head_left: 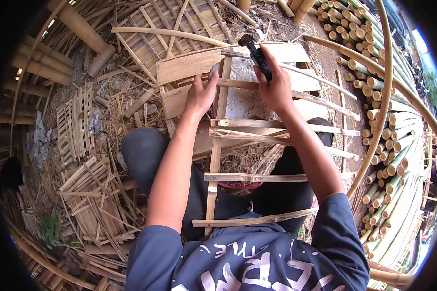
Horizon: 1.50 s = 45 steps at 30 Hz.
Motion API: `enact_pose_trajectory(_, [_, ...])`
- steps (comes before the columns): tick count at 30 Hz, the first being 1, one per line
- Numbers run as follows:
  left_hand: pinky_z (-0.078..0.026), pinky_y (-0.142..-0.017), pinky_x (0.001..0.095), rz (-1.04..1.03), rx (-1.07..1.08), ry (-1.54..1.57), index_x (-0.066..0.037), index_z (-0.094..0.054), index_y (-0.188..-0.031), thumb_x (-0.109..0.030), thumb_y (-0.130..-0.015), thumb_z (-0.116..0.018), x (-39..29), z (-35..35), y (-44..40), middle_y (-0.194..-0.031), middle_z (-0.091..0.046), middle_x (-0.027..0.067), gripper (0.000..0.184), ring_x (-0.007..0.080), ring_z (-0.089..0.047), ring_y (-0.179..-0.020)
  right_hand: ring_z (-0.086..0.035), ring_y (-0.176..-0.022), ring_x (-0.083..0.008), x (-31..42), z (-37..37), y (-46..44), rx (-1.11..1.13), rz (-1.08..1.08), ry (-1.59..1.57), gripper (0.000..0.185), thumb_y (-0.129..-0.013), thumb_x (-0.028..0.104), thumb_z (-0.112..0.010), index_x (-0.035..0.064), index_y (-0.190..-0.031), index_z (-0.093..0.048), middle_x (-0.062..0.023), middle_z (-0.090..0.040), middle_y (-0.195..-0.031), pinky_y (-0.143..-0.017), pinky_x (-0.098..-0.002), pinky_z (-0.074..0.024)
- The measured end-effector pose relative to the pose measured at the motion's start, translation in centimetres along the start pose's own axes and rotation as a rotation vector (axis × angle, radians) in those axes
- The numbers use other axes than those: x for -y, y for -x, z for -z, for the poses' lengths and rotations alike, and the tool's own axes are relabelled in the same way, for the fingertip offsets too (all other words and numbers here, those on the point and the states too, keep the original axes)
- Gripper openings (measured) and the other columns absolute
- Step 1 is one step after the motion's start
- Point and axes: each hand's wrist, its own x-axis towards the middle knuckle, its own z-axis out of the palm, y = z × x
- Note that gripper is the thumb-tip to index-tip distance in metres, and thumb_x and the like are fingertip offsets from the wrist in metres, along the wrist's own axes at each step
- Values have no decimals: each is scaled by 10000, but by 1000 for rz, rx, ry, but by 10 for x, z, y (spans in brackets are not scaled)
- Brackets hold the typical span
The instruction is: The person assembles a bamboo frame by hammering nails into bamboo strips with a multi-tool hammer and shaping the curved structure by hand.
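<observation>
A frame of split bamboo slats lies across my knees, its long upright strip [213,179] on the left crossed by several slats [257,178]. My left hand [200,96] is at the upper left of this frame, its fingers closed around the left end of a bamboo slat [239,84]; part of the grip is hidden. In my right hand [277,86] is a black staple gun [257,56], held by its handle above the same upper part of the frame. Its head points up and left, apart from the strip's top end.
Flat wooden boards [189,67] and a pale block [240,104] lie under the frame. A woven bamboo panel [143,36] is behind. Stacked bamboo poles [391,150] line the right. Slat bundles [75,126] and scraps cover the left ground. A curved bamboo strip [386,92] arches at right.
</observation>
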Motion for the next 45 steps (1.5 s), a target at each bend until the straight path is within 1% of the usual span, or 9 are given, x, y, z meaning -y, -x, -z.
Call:
enact_pose_trajectory(6, [-257,-1063,730,52,-252,-280,57,-322,-1485,-826,-815,-479,-6,-6,12,-1548,-321,268,1120,451,-233,-1465,-703,-877,-359,13,12,-4,107,-131,-36,581,-937,59,-621,128,-1484,-437,-231,-703,-1000,-789,-399,-531])
enact_pose_trajectory(10, [-144,-1102,749,78,-310,-318,33,-281,-1512,-828,-838,-424,-8,-15,21,-1578,-272,243,1103,428,-140,-1500,-644,-647,-251,38,32,-3,260,-347,-162,539,-971,94,-603,85,-1481,-431,-206,-706,-884,-681,-345,-516])
enact_pose_trajectory(15, [87,-1110,741,100,-234,-193,50,-185,-1549,-829,-896,-219,-7,-21,17,-1631,-177,225,1095,415,-52,-1525,-652,-630,-348,89,62,-3,561,-178,45,558,-950,71,-612,55,-1481,-440,-265,-662,-804,-685,-375,-524])
enact_pose_trajectory(19, [103,-1110,738,126,-183,-180,48,-176,-1553,-817,-903,-210,-4,-22,15,-1632,-177,229,1082,376,-85,-1532,-664,-788,-467,96,54,9,406,-76,8,563,-951,50,-601,38,-1485,-421,-286,-667,-852,-712,-405,-529])
enact_pose_trajectory(32, [100,-1071,780,83,-211,-157,75,-228,-1519,-780,-923,-236,-7,-22,16,-1582,-243,281,1043,393,-158,-1512,-673,-767,-454,78,38,15,473,47,101,584,-942,0,-567,56,-1501,-408,-288,-671,-898,-704,-400,-529])
enact_pose_trajectory(34, [97,-1075,779,96,-208,-181,71,-228,-1522,-780,-923,-219,-9,-21,13,-1583,-242,282,1041,392,-155,-1513,-675,-827,-471,85,33,20,195,13,41,585,-924,-10,-590,78,-1486,-450,-283,-676,-923,-741,-414,-538])
enact_pose_trajectory(38, [94,-1086,773,112,-181,-199,75,-213,-1526,-779,-924,-196,-9,-19,17,-1589,-232,280,1045,378,-140,-1521,-706,-836,-435,76,37,18,460,56,113,596,-929,-25,-581,60,-1497,-424,-299,-677,-978,-710,-422,-546])
enact_pose_trajectory(40, [92,-1090,771,117,-182,-188,92,-203,-1521,-779,-923,-190,-13,-18,15,-1592,-228,277,1057,366,-126,-1526,-701,-842,-447,85,33,23,175,-58,22,588,-925,-22,-588,56,-1488,-439,-309,-674,-962,-711,-419,-546])
enact_pose_trajectory(45, [87,-1100,762,128,-134,-190,93,-177,-1531,-787,-919,-169,-12,-19,19,-1606,-203,267,1072,356,-117,-1529,-691,-735,-417,91,38,15,355,-87,96,537,-943,1,-580,53,-1466,-468,-265,-676,-842,-672,-397,-526])
